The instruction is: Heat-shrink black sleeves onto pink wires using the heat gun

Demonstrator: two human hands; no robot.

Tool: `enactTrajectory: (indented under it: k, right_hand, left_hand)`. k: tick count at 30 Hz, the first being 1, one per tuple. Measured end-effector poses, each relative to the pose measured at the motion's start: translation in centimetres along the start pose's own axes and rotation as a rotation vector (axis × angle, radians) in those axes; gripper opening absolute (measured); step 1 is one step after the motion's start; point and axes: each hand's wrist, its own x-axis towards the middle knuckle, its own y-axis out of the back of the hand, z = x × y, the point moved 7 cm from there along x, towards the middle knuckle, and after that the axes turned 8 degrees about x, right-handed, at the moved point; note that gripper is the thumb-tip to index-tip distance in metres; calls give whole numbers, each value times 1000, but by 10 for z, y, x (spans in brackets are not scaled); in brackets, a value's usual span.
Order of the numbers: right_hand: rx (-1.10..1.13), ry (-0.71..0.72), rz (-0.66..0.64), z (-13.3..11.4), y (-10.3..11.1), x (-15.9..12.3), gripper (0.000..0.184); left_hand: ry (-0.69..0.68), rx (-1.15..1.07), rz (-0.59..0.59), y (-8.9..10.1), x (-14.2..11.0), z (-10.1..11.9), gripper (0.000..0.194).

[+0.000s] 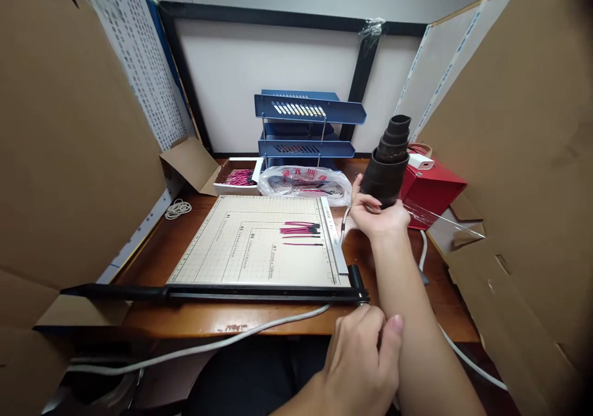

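My right hand (380, 217) is raised over the right of the desk, fingers closed round the wide base of a black stepped, cone-like roll (388, 166), its narrow end pointing up. Below, my left hand (364, 357) is curled closed beside my right forearm, near the pivot end of the paper cutter. Its finger undersides are hidden, so I cannot see what it holds, if anything. The paper cutter (208, 243) lies flat with its black blade arm (259, 294) lowered along the near edge. Several pink-red wires with black ends (301, 231) lie on its board.
An open box of pink wires (241, 177), a clear plastic bag (306, 184) and a blue tray rack (310, 108) stand behind the cutter. A red box (433, 187) carries a white adapter (420, 161). A white cable (259, 329) crosses the front edge; cardboard walls (523, 175) flank the desk.
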Motion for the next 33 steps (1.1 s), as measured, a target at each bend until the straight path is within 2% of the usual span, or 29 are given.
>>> enactTrajectory:
  k: [5,12,14,17,20,22,24,27,29,31,33]
  right_hand:
    - [-40,-4,10,4,5,3,46]
    - [-21,-40,57,0,16,7,57]
    - [-2,-57,55,-2,18,10,61]
    - [-21,-53,74,-4,22,8,68]
    - [-87,-97,84,1,24,-9,65]
    - [-190,-198,-4,11,18,-29,51]
    - [-346,-233,-170,19,8,-51,46]
    - [-532,-279,-369,33,-4,-79,42]
    - [-597,-296,-434,41,-7,-87,37]
    - [-646,-312,-462,47,-6,-89,33]
    - [-716,-294,-479,51,-2,-84,32]
  left_hand:
    - [-1,87,24,-1,0,-4,40]
    - [-42,226,3,-10,2,-4,38]
    - [-70,235,-45,-13,2,-5,36]
    - [-3,167,-123,-15,-3,-15,33]
    - [103,-61,-86,-13,-10,-23,53]
    - [123,-254,-35,-10,-13,-20,74]
    - [132,-441,-5,-8,-14,-15,81]
    - [133,-693,-3,-3,-9,-8,75]
    - [125,-801,-28,3,-6,-4,67]
    - [132,-790,-73,12,-4,-3,55]
    - [151,-632,-113,26,-3,-3,45]
